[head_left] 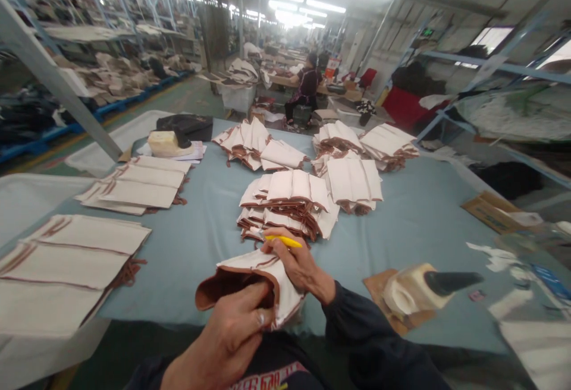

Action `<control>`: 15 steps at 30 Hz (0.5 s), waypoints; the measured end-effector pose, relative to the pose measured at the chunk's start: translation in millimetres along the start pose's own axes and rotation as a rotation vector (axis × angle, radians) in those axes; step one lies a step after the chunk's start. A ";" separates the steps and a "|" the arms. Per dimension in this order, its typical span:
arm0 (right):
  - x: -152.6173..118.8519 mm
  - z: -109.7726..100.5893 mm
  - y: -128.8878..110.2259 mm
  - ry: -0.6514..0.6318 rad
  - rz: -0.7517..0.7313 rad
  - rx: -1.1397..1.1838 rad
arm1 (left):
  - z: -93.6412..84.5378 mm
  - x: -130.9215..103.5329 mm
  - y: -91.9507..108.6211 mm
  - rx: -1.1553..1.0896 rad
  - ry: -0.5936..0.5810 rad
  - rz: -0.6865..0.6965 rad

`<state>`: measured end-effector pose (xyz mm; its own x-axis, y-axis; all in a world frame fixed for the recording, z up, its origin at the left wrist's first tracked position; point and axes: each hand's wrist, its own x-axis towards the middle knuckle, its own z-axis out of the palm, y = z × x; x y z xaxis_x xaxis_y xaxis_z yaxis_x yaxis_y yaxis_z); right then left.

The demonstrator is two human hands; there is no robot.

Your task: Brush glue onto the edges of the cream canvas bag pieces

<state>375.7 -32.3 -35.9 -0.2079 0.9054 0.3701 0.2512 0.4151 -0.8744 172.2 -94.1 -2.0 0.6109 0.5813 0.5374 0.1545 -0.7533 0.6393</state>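
Note:
Close in front of me is a cream fabric piece [289,295] with brown lining, its edge folded open. My left hand [238,324] grips it at the near side, with fingers partly inside the brown opening. My right hand [294,262] is closed around a slim yellow-handled tool [283,240] and rests against the top of the same piece. A pale tip shows at the tool's left end; its exact kind is unclear. Just beyond my hands sits a pile of similar cream pieces with brown edges [297,185].
More cream stacks lie on the blue-green table [205,211]: one at left [147,182], one at near left [75,253], others at the back [354,179]. At right, a cream container with a black nozzle [413,289] rests on brown card. A seated person [308,84] is farther off.

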 end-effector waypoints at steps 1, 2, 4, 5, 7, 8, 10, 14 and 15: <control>-0.8 3.5 2.1 0.006 -0.009 0.000 | -1.2 2.1 2.9 0.002 -0.014 -0.007; -2.0 6.5 3.7 0.030 -0.020 -0.007 | -3.2 3.7 5.7 -0.005 -0.023 -0.022; -5.2 10.2 5.2 0.132 -0.052 -0.038 | -9.7 5.2 10.7 -0.049 -0.047 -0.097; -6.6 10.6 4.6 0.199 -0.072 -0.062 | -14.3 5.1 12.5 -0.071 -0.061 -0.169; -8.7 8.8 -0.5 0.320 -0.129 -0.116 | -25.5 4.5 14.5 -0.091 -0.073 -0.359; -9.1 7.0 -5.0 0.357 -0.165 -0.142 | -31.6 4.8 14.6 -0.085 -0.079 -0.457; -8.7 3.1 -16.6 0.385 -0.255 -0.194 | -42.7 8.5 13.9 -0.046 -0.062 -0.599; -4.8 -0.3 -37.5 0.357 -0.437 -0.273 | -51.2 28.9 11.6 -0.076 0.021 -0.672; -3.5 -0.1 -40.7 0.352 -0.472 -0.293 | -50.2 34.7 10.9 -0.115 0.037 -0.675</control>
<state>366.4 -52.3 -1.6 -0.0498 0.5743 0.8171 0.4659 0.7370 -0.4896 156.1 -66.7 51.2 0.3827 0.9237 0.0180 0.4072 -0.1861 0.8942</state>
